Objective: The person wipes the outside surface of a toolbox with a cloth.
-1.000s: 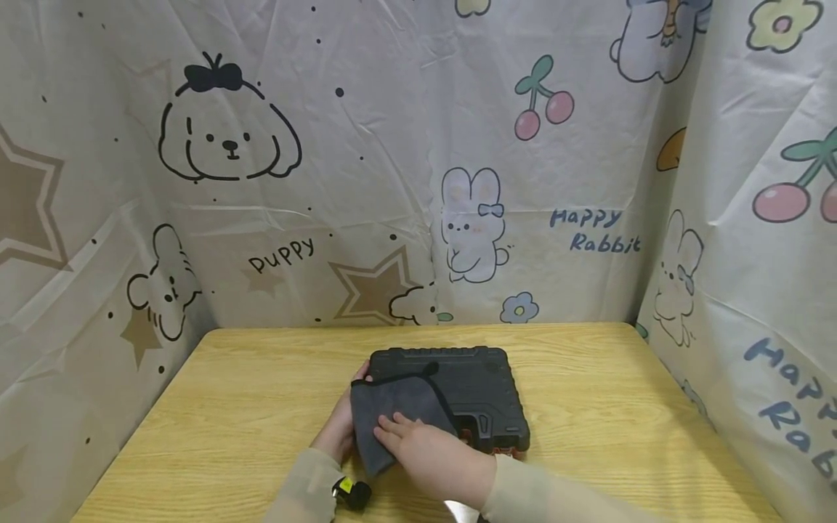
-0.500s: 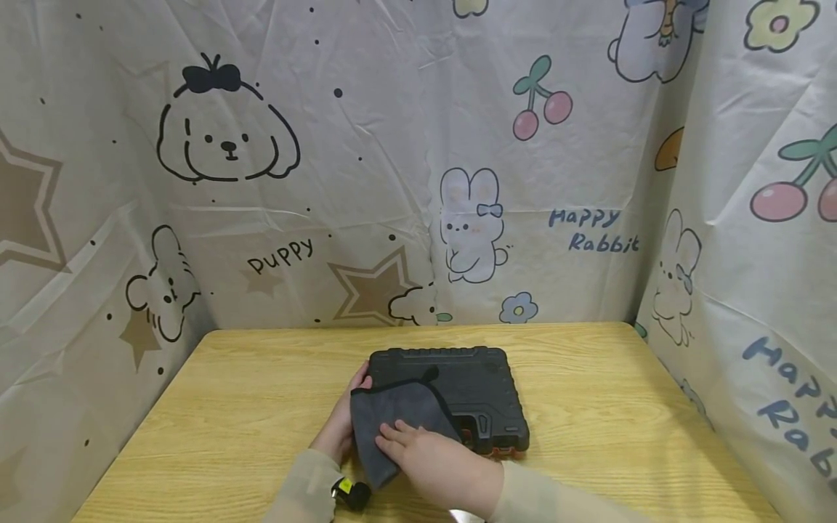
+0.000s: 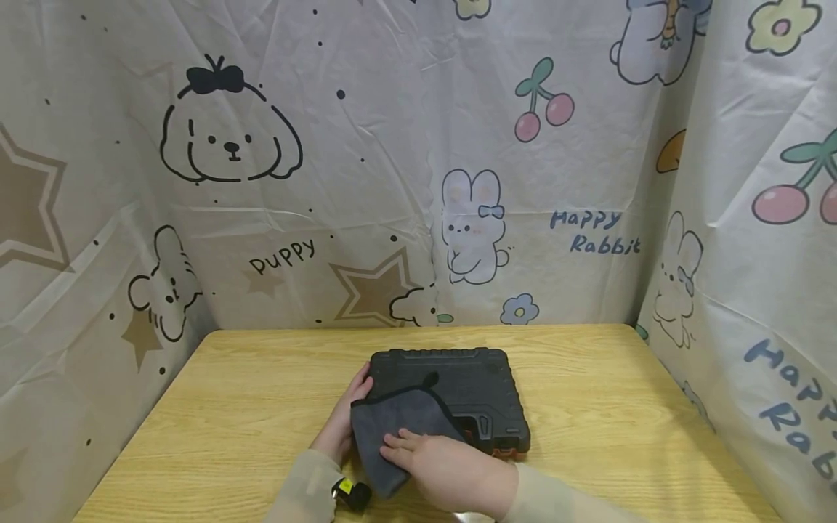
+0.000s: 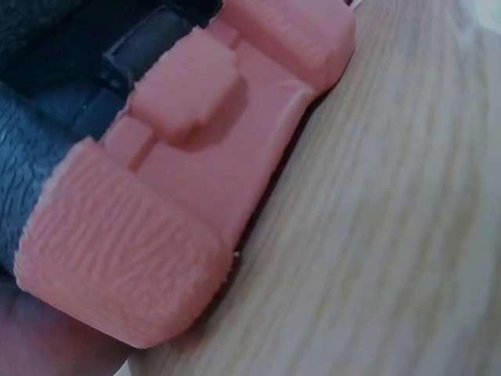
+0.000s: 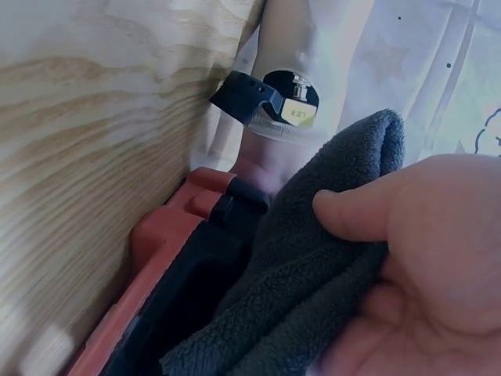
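Observation:
A black plastic carrying case with an orange-red lower part lies flat on the wooden table. My left hand holds its left side, with the fingers along that edge; the thumb is hidden in the head view. A dark grey cloth with black edging and a small loop covers the case's front left part. My right hand lies on this cloth. In the right wrist view its thumb presses the folded fleecy cloth, pinching it against the fingers.
A black wrist camera with a yellow label sits on my left wrist. Printed fabric hangs behind the table and at both sides. A bright object, too cut off to identify, shows at the bottom edge.
My right hand has slid a little toward the front and right, drawing the cloth with it, so more of the case top shows. The left hand and the case stay in place.

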The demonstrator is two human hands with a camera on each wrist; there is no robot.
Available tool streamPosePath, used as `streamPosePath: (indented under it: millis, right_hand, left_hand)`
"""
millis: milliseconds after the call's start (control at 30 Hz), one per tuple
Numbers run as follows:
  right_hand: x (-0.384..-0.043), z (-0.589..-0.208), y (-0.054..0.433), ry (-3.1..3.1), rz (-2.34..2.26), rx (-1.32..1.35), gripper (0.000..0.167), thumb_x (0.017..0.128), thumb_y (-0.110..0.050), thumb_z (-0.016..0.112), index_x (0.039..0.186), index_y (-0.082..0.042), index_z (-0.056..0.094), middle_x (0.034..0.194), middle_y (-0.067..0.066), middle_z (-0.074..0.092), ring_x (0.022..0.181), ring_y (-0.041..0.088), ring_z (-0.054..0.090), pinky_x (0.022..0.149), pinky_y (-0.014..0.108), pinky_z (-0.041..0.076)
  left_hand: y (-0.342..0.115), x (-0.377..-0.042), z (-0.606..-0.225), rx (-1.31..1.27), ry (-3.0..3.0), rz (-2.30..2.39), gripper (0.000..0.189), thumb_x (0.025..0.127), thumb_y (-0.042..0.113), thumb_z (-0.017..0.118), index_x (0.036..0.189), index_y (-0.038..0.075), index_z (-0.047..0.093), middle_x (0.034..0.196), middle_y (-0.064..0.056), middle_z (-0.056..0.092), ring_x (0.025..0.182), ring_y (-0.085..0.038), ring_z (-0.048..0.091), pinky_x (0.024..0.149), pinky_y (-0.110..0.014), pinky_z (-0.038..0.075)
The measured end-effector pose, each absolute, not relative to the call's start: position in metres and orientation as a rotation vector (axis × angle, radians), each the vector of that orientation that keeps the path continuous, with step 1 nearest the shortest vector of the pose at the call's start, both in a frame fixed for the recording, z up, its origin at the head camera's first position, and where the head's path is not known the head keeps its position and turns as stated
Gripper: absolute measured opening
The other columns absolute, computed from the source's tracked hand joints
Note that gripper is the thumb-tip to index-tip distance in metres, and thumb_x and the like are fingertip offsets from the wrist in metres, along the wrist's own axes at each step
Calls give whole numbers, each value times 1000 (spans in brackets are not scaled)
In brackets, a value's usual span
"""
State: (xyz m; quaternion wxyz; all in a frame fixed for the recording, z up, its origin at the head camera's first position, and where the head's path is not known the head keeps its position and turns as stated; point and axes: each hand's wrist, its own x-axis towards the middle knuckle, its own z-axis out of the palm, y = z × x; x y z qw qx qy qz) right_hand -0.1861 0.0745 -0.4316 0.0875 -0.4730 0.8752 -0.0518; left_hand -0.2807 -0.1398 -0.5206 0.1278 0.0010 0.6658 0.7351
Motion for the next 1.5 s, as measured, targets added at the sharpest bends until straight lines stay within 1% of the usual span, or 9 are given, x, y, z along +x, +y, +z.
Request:
streamPosePath:
  millis: [367, 567, 667, 900, 1067, 1167, 1300, 1333, 1500]
  right_hand:
    - [-189, -424, 82, 2585, -345, -1382, 45, 103, -2, 55, 146, -16, 59, 149, -1, 59, 136, 15, 58, 107, 26, 51]
    - [-191, -419, 89, 2588, -498, -1380, 37, 104, -3, 53, 137, -15, 66, 135, -3, 68, 127, 7, 62, 105, 23, 51]
    - [-191, -411, 94, 2580, -574, -1324, 39, 104, -1, 52, 136, -16, 66, 134, -4, 69, 126, 7, 63, 104, 23, 52]
    - [-194, -394, 106, 2619, -679, -1213, 35, 104, -4, 57, 134, -20, 66, 132, -8, 68, 122, 4, 63, 101, 24, 53]
    - [-199, -383, 115, 2655, -781, -1131, 35, 104, -2, 55, 132, -20, 68, 127, -6, 72, 109, 3, 66, 93, 25, 56]
    - [-201, -378, 121, 2689, -840, -1090, 34, 103, -2, 55, 127, -21, 70, 118, -7, 74, 97, 3, 65, 86, 26, 56]
    - [-204, -373, 130, 2754, -939, -1077, 28, 104, -3, 55, 122, -18, 71, 108, -6, 74, 91, 6, 64, 84, 30, 56]
    - [-204, -372, 133, 2778, -964, -1076, 27, 104, -4, 55, 121, -17, 71, 108, -5, 74, 91, 8, 65, 84, 31, 56]
    - [-207, -365, 152, 2923, -1059, -1018, 26, 105, -4, 53, 121, -15, 70, 116, -1, 75, 108, 17, 71, 93, 40, 59]
  left_hand:
    - [-140, -281, -519, -52, 1980, 2081, 69, 111, 42, 42, 168, 19, 10, 173, -19, -1, 158, -46, -1, 126, -64, 8]
    - [-138, -284, -519, -60, 1955, 2100, 66, 113, 38, 38, 168, 19, 9, 174, -18, -1, 159, -44, -1, 127, -62, 7]
    - [-137, -284, -518, -56, 1910, 2134, 65, 113, 35, 37, 168, 18, 7, 174, -19, -1, 159, -43, 1, 128, -59, 9]
    - [-135, -284, -518, -39, 1971, 2114, 63, 114, 33, 33, 168, 14, 7, 173, -22, 0, 159, -44, 2, 127, -60, 12]
    - [-135, -284, -519, -44, 1931, 2151, 62, 114, 31, 33, 168, 15, 7, 173, -20, -1, 159, -42, 0, 128, -59, 11]
    - [-135, -284, -521, -31, 1920, 2169, 62, 114, 31, 33, 168, 14, 6, 173, -20, -2, 159, -43, -1, 128, -59, 9]
    - [-135, -284, -522, -23, 1910, 2182, 62, 114, 29, 33, 168, 14, 7, 173, -20, 0, 159, -42, -1, 128, -59, 7]
    - [-135, -284, -521, -23, 1913, 2179, 62, 114, 29, 33, 168, 14, 7, 173, -20, 0, 159, -42, -1, 128, -59, 7]
    - [-135, -283, -519, -45, 1936, 2148, 62, 114, 31, 33, 168, 15, 7, 173, -20, 0, 159, -43, 0, 128, -60, 8]
